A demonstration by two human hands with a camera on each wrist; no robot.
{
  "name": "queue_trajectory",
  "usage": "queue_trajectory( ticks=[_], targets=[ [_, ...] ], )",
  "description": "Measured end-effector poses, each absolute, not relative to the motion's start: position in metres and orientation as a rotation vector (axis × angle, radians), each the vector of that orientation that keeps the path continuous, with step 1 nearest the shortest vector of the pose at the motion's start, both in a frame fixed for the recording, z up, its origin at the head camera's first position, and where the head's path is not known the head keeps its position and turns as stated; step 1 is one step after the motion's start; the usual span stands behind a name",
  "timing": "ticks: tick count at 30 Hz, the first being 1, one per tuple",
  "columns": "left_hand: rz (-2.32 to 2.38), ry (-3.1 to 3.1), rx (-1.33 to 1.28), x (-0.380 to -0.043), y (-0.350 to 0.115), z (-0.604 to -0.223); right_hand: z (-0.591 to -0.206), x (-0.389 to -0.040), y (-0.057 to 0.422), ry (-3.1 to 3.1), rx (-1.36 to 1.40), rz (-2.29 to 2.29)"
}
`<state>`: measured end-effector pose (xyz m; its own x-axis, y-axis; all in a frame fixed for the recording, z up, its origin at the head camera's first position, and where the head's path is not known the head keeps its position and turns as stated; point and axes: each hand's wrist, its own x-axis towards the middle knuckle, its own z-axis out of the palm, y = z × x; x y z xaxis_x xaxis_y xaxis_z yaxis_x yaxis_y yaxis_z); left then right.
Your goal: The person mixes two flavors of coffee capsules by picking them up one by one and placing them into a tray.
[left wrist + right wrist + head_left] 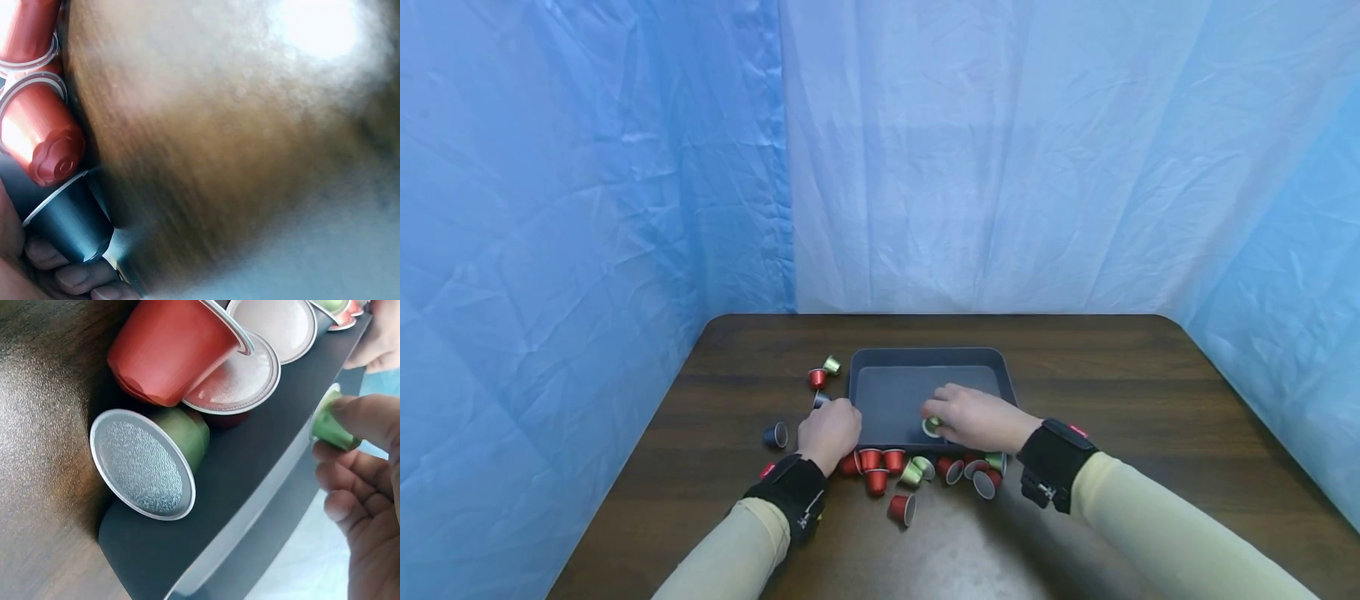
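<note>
My right hand [973, 419] pinches a green coffee capsule [334, 419] between thumb and fingers, over the front part of the dark tray [895, 357]. Near the tray's front left corner, my left hand [829, 435] points downward with its fingers curled. In the left wrist view a dark capsule [72, 215] overlaps those fingertips, with the thumb at its rim side; I cannot tell whether they grip it. Beside it a red capsule [40, 128] leans with its base toward the table. My left hand partly hides another capsule [822, 400] left of the tray.
Along the tray's front edge lie several red and green capsules, among them a green one [147, 464] at the right end. A lone red capsule [902, 509] lies nearer me. On the left are a dark capsule [776, 435], a red one [817, 378] and a green one [832, 364].
</note>
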<state>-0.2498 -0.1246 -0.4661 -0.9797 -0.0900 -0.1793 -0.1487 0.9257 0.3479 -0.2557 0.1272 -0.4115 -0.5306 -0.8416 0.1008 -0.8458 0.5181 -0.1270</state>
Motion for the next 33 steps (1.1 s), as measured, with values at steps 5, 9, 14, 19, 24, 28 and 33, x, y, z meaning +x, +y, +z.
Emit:
queue_trajectory(
  ticks=[5, 9, 14, 19, 24, 28, 33],
  targets=[
    [0.537, 2.929, -0.175, -0.250, -0.124, -0.467, -0.417, -0.257, 0.128, -2.707, 1.535, 0.239],
    [0.533, 2.927, -0.172, -0.250, -0.124, -0.467, -0.419, -0.258, 0.128, -2.713, 1.553, 0.239],
    [0.548, 2.925, -0.171, -0.250, -0.125, -0.466, -0.420, -0.259, 0.127, -2.736, 1.562, 0.248],
    [0.553, 2.920, -0.167, -0.249, -0.125, -0.466, -0.421, -0.260, 0.126, -2.748, 1.579, 0.259],
    [0.551, 2.912, -0.174, -0.249, -0.125, -0.466, -0.421, -0.261, 0.125, -2.759, 1.599, 0.273],
    [0.550, 2.906, -0.188, -0.250, -0.125, -0.467, -0.422, -0.261, 0.125, -2.765, 1.599, 0.271],
    [0.550, 2.904, -0.192, -0.249, -0.126, -0.467, -0.424, -0.262, 0.125, -2.752, 1.600, 0.264]
  ],
)
